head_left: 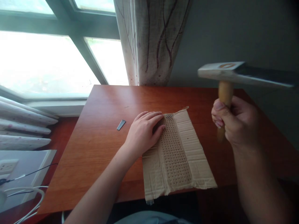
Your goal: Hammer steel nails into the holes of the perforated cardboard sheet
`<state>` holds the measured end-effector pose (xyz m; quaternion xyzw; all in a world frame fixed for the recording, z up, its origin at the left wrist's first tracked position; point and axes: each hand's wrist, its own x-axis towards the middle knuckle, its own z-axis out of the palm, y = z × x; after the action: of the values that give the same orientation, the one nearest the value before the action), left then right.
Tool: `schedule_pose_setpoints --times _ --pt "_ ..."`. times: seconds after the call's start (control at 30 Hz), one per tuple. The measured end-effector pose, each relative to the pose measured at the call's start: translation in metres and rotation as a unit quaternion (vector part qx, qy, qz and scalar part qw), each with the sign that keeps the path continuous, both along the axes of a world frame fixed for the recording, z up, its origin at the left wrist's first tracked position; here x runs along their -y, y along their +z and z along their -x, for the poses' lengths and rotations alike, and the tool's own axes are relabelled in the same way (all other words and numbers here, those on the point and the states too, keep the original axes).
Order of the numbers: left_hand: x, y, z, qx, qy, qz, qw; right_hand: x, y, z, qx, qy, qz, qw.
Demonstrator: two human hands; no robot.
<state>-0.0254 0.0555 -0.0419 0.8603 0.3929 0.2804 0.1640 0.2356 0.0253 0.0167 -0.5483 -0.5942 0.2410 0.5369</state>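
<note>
Held up at the right is a hammer [226, 90], its wooden handle gripped in my right hand [240, 119]. The light metal head is level and blurred towards its right end. My left hand [146, 129] rests on the upper left part of a sheet of cardboard [191, 146], thumb apart from the fingers; nothing shows between them. Rows of small holes run down the middle of the cardboard, and small dark marks lie at its top edge. Left of my left hand, a small bundle of nails [121, 124] lies on the table.
The brown wooden table [102, 155] carries all this; the cardboard hangs slightly over its near edge. Behind stand a window [42, 62] and a patterned curtain [154, 43]. At the lower left are a wall socket [8, 166] and white cables [39, 194].
</note>
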Motion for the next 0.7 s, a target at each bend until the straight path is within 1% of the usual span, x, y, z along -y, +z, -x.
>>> schedule_pose_setpoints --times 0.07,0.1,0.17,0.23,0.33,0.43,0.47,0.5,0.57,0.63,0.7 --pt "0.0 0.001 0.001 0.042 0.013 -0.004 0.999 -0.012 -0.011 0.004 -0.125 -0.034 -0.081 0.988" --pt "0.0 0.002 0.002 0.068 0.022 -0.005 0.997 -0.018 -0.015 0.007 -0.168 -0.039 -0.107 0.979" --pt "-0.001 0.005 0.004 0.122 0.044 -0.009 0.992 -0.027 -0.021 0.013 -0.222 -0.036 -0.135 0.965" --pt "-0.004 0.007 0.009 0.157 0.072 -0.024 0.985 -0.034 -0.026 0.016 -0.241 -0.045 -0.152 0.958" --pt "-0.014 0.007 0.022 0.172 0.128 -0.044 0.976 -0.041 -0.035 0.016 -0.223 -0.084 -0.175 0.955" --pt "-0.028 0.002 0.045 0.169 0.204 -0.014 0.964 -0.044 -0.045 0.015 -0.201 -0.095 -0.172 0.96" --pt "-0.033 0.0 0.054 0.155 0.23 0.009 0.961 -0.044 -0.047 0.015 -0.196 -0.094 -0.17 0.961" --pt "-0.037 -0.002 0.063 0.122 0.254 0.033 0.959 -0.044 -0.049 0.014 -0.192 -0.093 -0.169 0.962" --pt "-0.043 -0.003 0.082 0.013 0.305 0.06 0.95 -0.045 -0.052 0.011 -0.185 -0.084 -0.168 0.965" --pt "-0.046 -0.004 0.096 -0.122 0.328 0.099 0.932 -0.046 -0.055 0.008 -0.174 -0.071 -0.167 0.968" --pt "-0.048 -0.004 0.104 -0.218 0.324 0.154 0.908 -0.048 -0.058 0.004 -0.161 -0.059 -0.177 0.969"
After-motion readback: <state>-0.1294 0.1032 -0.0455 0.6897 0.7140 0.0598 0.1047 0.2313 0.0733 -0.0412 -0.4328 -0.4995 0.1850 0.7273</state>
